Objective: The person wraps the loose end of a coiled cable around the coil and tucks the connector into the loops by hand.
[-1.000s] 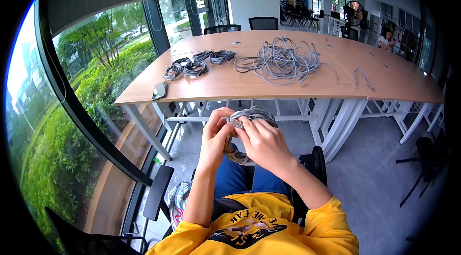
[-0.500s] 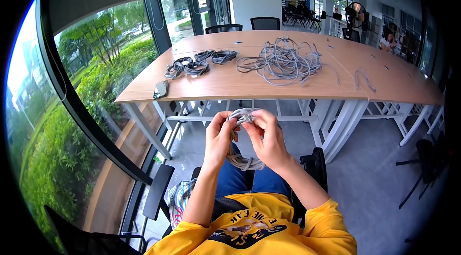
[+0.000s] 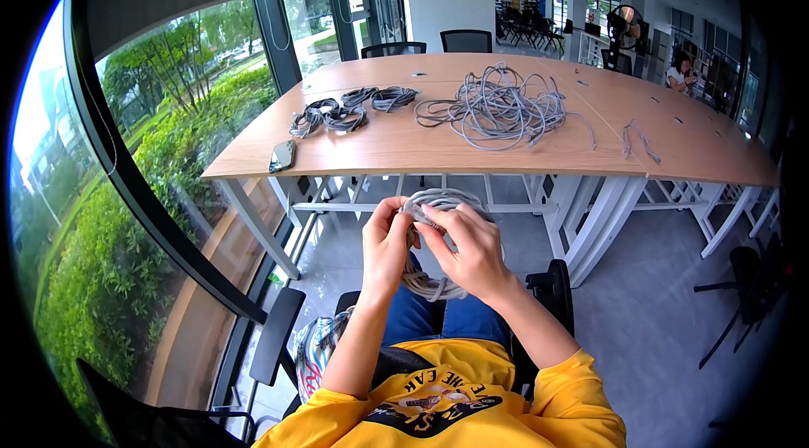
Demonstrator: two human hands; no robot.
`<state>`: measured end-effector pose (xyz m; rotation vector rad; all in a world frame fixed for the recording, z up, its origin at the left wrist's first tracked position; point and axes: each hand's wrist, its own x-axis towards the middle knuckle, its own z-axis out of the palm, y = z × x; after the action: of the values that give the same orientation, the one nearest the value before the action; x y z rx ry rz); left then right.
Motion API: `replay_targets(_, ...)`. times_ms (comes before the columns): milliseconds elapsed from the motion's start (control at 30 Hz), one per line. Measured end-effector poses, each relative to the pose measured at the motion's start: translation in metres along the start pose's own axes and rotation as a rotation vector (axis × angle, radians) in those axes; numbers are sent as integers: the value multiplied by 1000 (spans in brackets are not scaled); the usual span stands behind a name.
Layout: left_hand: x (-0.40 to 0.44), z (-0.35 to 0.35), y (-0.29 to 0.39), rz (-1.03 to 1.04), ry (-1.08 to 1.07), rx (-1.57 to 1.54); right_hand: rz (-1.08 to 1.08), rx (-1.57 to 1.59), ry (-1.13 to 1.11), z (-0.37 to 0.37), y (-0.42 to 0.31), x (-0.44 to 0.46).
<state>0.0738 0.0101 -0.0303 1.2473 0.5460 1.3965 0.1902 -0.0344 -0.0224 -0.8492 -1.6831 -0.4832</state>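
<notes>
Left hand is curled closed, thumb and fingers pinching a grey cable coil that's up in the air over the lap, off the worktop's near edge. Right hand is half-curled, fingers on the coil's upper strands. Phone's by the near left corner, cable tangle between near and far edges.

smooth plastic-looking cable coil, satin wood-look tabletop, matt cloth shirt, glossy phone
</notes>
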Motion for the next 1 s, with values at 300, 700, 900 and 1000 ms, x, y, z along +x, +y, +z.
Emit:
replay_targets(300,-2,1,2,15,14,1,-160,-62,0,3,7,-4)
replay_targets(700,-5,6,-8,82,49,62,-133,-155,-12,-2,0,6)
replay_targets(900,-3,6,-10,-19,-9,-15,144,34,-86,-13,0,12)
replay_targets(1000,-5,10,-10,12,-6,-53,250,54,-109,-15,-2,13)
